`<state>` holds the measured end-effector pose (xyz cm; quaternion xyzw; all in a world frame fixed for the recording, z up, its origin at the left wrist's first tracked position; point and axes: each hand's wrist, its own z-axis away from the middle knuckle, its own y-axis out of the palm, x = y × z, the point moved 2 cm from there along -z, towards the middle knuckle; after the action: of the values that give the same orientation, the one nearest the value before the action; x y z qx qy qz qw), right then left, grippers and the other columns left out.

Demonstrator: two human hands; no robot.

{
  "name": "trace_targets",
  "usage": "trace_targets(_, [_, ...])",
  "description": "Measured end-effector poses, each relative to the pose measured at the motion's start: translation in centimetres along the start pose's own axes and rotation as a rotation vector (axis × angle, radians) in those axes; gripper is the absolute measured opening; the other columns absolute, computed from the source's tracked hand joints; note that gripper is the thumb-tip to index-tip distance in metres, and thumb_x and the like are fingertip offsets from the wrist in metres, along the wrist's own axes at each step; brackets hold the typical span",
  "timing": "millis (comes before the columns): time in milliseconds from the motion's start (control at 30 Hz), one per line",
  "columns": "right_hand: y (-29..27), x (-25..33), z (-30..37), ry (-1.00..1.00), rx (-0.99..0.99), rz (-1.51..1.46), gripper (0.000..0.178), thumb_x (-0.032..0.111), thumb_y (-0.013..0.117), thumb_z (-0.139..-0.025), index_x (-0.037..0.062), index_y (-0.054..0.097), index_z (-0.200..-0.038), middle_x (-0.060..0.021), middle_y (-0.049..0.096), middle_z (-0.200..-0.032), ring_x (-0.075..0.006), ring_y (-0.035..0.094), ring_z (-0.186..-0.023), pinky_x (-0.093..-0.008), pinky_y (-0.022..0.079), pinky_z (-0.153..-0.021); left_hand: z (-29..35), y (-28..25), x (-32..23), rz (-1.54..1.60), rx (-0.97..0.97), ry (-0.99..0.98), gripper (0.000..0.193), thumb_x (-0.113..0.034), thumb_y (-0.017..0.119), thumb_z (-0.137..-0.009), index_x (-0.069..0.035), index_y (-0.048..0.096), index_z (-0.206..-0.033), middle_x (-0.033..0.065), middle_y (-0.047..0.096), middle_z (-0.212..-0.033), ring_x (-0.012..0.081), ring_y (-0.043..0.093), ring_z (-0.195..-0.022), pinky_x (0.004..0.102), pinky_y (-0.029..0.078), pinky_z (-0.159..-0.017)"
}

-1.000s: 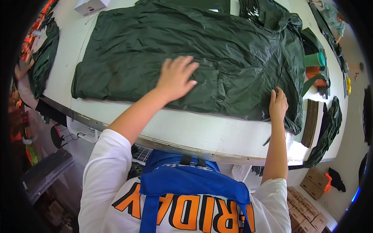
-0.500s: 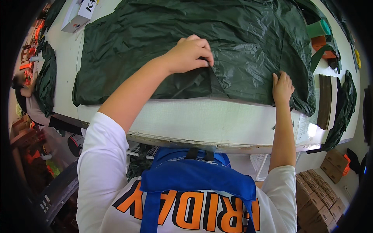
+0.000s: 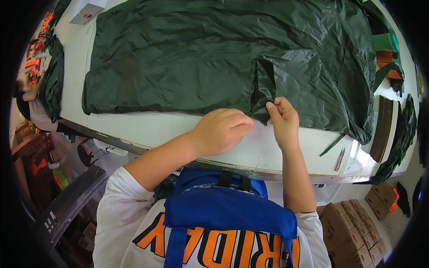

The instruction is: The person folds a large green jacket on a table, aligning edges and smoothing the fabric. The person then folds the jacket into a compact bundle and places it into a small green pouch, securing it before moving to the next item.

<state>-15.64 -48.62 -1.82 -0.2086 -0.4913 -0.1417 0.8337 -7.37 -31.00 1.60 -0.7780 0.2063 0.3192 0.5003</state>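
A white worktable crosses the room, its near edge bowed. At far left another person stands by a second green garment; then come a white box and, below the table, a white crate, neither showing its contents. Centrally on the table lies the dark green coated garment, long axis left to right. The left hand is at its near edge, fingers curled; whether they grip anything I cannot tell. The right hand, nearer the raised fold, pinches its near end between thumb and forefinger; the fold runs from those fingertips away from the person, slightly leftward. Farther right are a small red-handled tool, floor-stacked cartons, contents hidden, and a green roll.
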Motion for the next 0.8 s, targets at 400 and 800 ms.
trace_targets(400, [-0.7,-0.4,0.3,0.335,0.149,-0.509,0.01,0.012,0.054,-0.095,0.006,0.053,-0.086,0.0044,0.047,-0.069,-0.0044,0.037,-0.05,-0.0196,0.028,-0.046,-1.7,0.0,2.4,-0.342,-0.063,-0.451,0.045,-0.018,0.067,-0.081,-0.004,0.056,-0.122,0.0089,0.052,-0.13,0.0291,0.047,-0.12,0.044,0.036,-0.1])
trace_targets(800, [1.6,2.8,3.6,-0.32,0.414,0.264,0.029,-0.003,0.057,-0.087,0.0007,0.062,-0.116,-0.0149,0.066,-0.111,-0.0248,0.065,-0.097,-0.0287,0.051,-0.082,0.8,2.8,0.0,0.275,-0.129,-0.801,0.032,-0.016,0.069,-0.079,-0.002,0.052,-0.103,0.013,0.059,-0.081,0.0274,0.061,-0.071,0.0361,0.05,-0.063])
